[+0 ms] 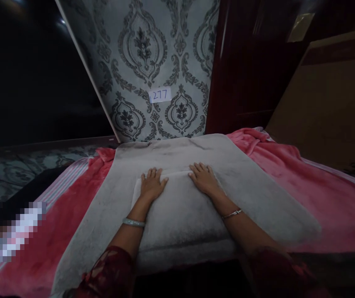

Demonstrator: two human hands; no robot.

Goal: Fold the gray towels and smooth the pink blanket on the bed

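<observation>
A folded grey plush cloth (180,211) lies flat in the middle of a larger grey cloth (258,198). My left hand (153,185) rests palm down at its far left corner, with the fingers spread. At the far right corner my right hand (204,179) lies flat too, fingers stretched forward. Neither hand grips anything. The folded cloth's near edge shows as a dark crease close to my body. Parts of its sides are hidden under my forearms.
Beneath the grey cloth spreads a red plush blanket (317,194) with striped edging. Behind stands a patterned wall (180,49) bearing a paper label (160,94) marked 277. A dark screen-like panel (34,74) is at left, a cardboard box (329,99) at right.
</observation>
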